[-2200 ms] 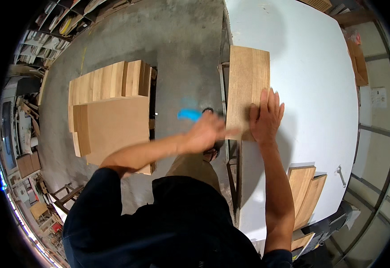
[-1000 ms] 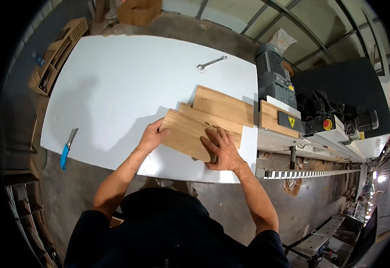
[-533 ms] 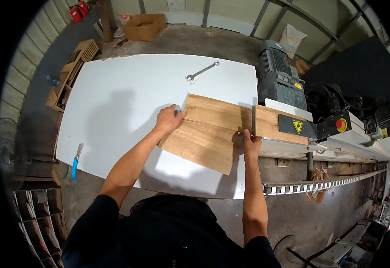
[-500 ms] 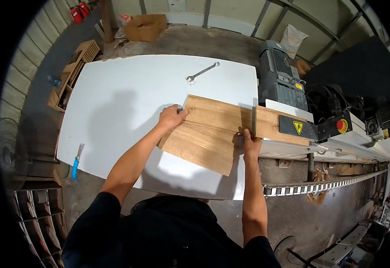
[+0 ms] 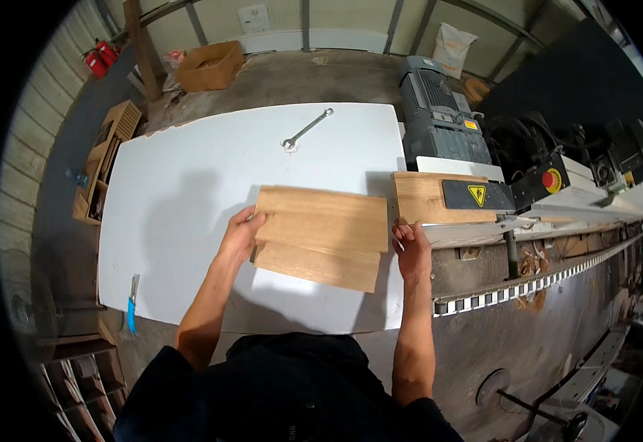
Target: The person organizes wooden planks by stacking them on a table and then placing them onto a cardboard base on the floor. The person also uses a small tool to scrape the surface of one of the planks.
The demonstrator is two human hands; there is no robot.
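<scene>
My left hand (image 5: 242, 230) is closed on the left end of a light-brown wooden board (image 5: 321, 217), thumb on top and fingers beneath. This board partly overlaps a second wooden board (image 5: 314, 267), which lies nearer to me over the white table (image 5: 181, 254). Whether the left hand also grips the second board, I cannot tell. Just off the boards' right end is my right hand (image 5: 412, 249), its fingers loosely bent and nothing visible in them. Its fingertips are close to the near left corner of a third wooden board (image 5: 417, 197), which lies on the machine at the right.
A wrench (image 5: 307, 129) lies on the table's far part, a blue-handled knife (image 5: 132, 306) at its left front edge. The machine has a grey motor (image 5: 439, 110), a black warning-labelled guard (image 5: 476, 195) and a red button (image 5: 551, 180). A toothed track (image 5: 542, 274) runs rightward.
The left hand has shifted left and nearer to me. The upper board has swung straighter and slid over the lower one. My right hand has come off the boards. The view has turned slightly.
</scene>
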